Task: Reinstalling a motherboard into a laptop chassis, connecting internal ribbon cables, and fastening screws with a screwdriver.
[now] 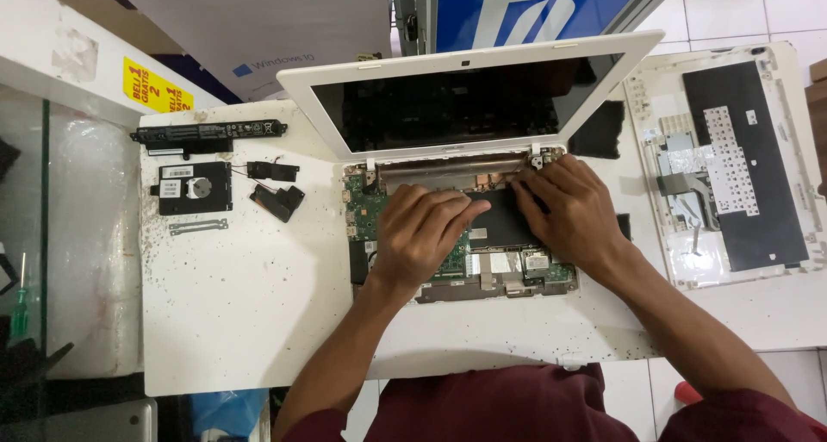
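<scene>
A white laptop (327, 97) lies open on the white table (241, 313), its keyboard cover off and the green circuit board (366, 209) bare. My left hand (422, 235) rests palm down on the middle of the board, fingers bent on a black part (500, 222). My right hand (573, 205) presses at the right hinge area, its fingertips on the black part's upper right edge. Neither hand lifts anything that I can see.
The removed keyboard cover (732, 158) lies face down at the right. At the left lie a long black battery (207, 133), a black hard drive (191, 188), two small black speakers (276, 188) and a metal bracket (198, 227). A green-handled screwdriver (19, 308) sits far left.
</scene>
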